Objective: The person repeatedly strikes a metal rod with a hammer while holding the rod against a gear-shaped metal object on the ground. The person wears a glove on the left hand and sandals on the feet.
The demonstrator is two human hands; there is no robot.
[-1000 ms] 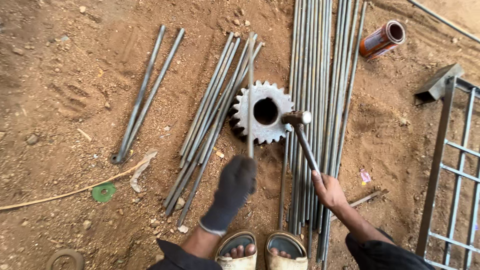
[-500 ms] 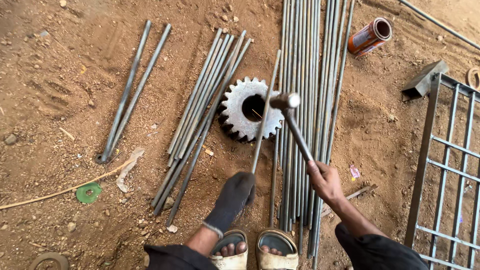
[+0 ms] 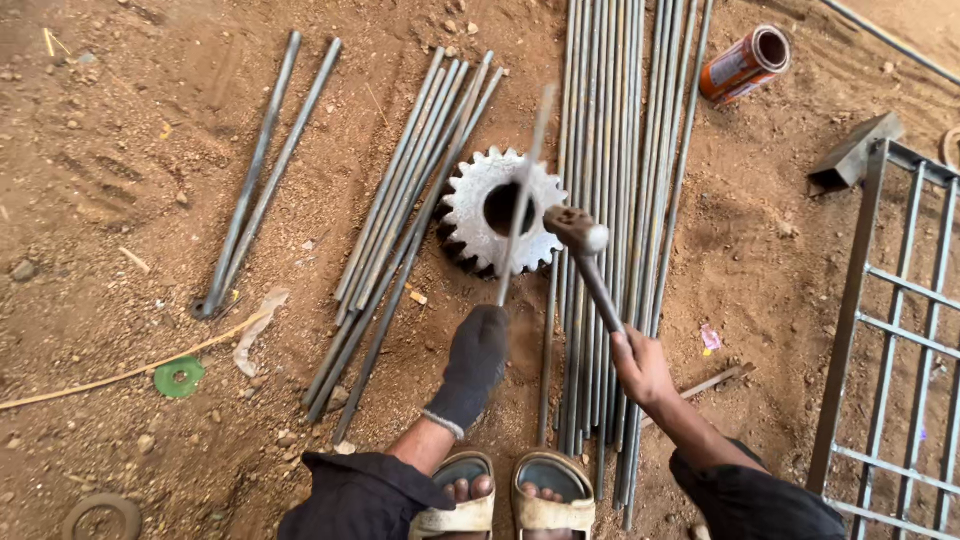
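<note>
I see my left hand (image 3: pixel 472 365), in a dark glove, clenched around the low end of a thin steel rod (image 3: pixel 522 200) at the centre of the frame; the rod runs up across a toothed gear wheel (image 3: pixel 500 212) lying on the dirt ground (image 3: pixel 120 160) and looks blurred. My bare right hand (image 3: pixel 640 368), lower right of centre, grasps the handle of a hammer (image 3: pixel 592 262), whose head sits just right of the rod, over the gear's right edge. Right of the gear a long bundle of rods (image 3: pixel 620 150) stretches from the top of the frame down to my sandals (image 3: pixel 505 495). Left of the gear lies a shorter bundle (image 3: pixel 410 200), and two rods (image 3: pixel 262 175) lie apart at upper left. An orange can (image 3: pixel 745 64) lies on its side at upper right, mouth open; I cannot tell what is inside. A metal grille (image 3: pixel 900 300) fills the right edge.
</note>
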